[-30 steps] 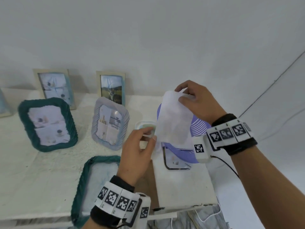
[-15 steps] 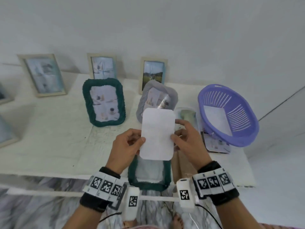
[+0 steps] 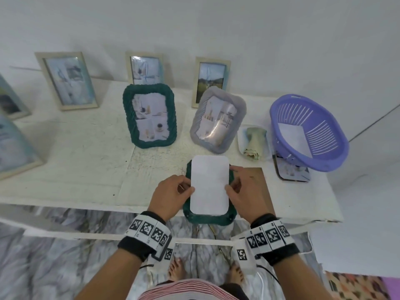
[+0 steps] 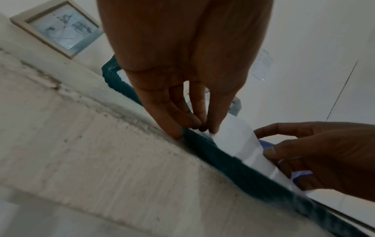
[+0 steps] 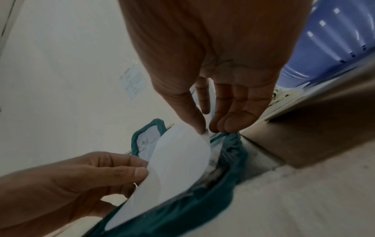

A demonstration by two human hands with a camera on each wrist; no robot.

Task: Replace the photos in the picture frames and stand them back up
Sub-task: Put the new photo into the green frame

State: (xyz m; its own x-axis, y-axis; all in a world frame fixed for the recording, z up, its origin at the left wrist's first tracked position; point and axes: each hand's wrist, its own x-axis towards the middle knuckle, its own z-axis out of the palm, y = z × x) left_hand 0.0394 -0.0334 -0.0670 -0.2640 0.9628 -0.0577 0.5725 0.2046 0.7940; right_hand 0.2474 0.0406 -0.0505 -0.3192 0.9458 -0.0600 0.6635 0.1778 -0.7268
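Observation:
A white photo (image 3: pixel 209 184) with rounded corners shows its blank back and hovers just over a teal woven frame (image 3: pixel 207 219) lying flat at the table's front edge. My left hand (image 3: pixel 173 191) pinches the photo's left edge and my right hand (image 3: pixel 242 191) pinches its right edge. In the left wrist view the left fingertips (image 4: pixel 194 125) sit at the photo (image 4: pixel 241 144) and the teal frame (image 4: pixel 233 166). The right wrist view shows thumb and fingers closed on the bowed photo (image 5: pixel 178 160) above the frame (image 5: pixel 202 200).
A teal frame (image 3: pixel 149 115) and a grey frame (image 3: pixel 217 120) stand behind. Several pale wooden frames (image 3: pixel 67 81) lean on the wall. A purple basket (image 3: pixel 309 131) holding a sheet sits right, beside a cloth in a tray (image 3: pixel 254 144), a loose photo (image 3: pixel 292 169) and a brown backing board (image 3: pixel 257 180).
The photo came from beside the basket to the middle and has now come down close over the flat teal frame. Both hands still hold its edges.

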